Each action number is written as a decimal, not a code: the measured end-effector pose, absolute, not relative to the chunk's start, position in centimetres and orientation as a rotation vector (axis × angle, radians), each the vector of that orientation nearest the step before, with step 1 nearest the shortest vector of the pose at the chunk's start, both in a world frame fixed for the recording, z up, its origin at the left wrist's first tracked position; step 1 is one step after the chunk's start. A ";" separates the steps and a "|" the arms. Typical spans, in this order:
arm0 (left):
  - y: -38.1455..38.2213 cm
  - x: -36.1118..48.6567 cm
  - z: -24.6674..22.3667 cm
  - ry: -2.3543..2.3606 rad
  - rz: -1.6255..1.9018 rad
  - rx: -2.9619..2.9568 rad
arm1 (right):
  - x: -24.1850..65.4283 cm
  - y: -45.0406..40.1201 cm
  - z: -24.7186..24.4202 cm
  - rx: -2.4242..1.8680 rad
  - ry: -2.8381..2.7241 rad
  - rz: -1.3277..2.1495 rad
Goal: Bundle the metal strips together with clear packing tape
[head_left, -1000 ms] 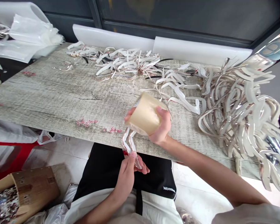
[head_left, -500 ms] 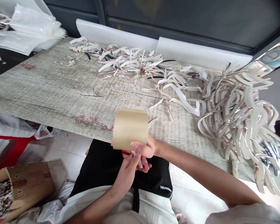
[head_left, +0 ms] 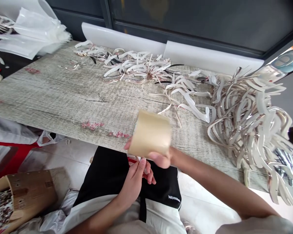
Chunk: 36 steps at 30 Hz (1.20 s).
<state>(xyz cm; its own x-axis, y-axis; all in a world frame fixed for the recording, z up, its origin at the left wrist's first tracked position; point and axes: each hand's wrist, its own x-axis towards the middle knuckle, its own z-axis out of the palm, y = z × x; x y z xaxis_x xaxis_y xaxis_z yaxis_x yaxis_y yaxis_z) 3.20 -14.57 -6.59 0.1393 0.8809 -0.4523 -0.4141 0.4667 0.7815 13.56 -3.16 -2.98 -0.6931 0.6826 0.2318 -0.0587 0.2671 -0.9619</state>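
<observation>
My right hand grips a wide roll of tan packing tape, with the thumb on its near edge and fingertips showing on its left side. The roll is tilted and held above the table's front edge. Just below it, over my lap, my left hand is closed in a pinch on a thin, pale strip. Most of that strip is hidden by fingers and the roll. Something red, partly covered, shows behind the left fingertips.
White and metallic curved strips lie scattered along the table's back. A large heap of similar strips hangs over the right end. Plastic sheets stick out at the back left. A cardboard box stands on the floor at lower left.
The tape roll has moved right in my right hand and tilted, drawing away from my left hand. My left hand stays almost in place.
</observation>
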 end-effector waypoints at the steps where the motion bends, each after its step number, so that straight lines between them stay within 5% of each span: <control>1: -14.5 3.2 -6.5 1.052 0.988 0.541 | 13.1 -3.1 -3.3 -0.564 -1.856 1.531; 14: -10.7 -8.4 -2.1 0.943 0.410 0.852 | 15.8 1.7 0.0 -0.342 -0.703 1.862; 21: -1.5 -12.2 4.2 1.051 -0.075 1.264 | 15.5 1.5 -0.3 -0.341 -0.625 1.912; 28: 9.2 -11.0 3.9 1.205 -0.315 1.544 | 15.8 1.9 -0.4 -0.351 -0.546 1.908; 36: 10.6 -8.5 4.3 1.589 0.034 2.096 | 15.6 1.9 0.1 -0.343 -0.503 1.904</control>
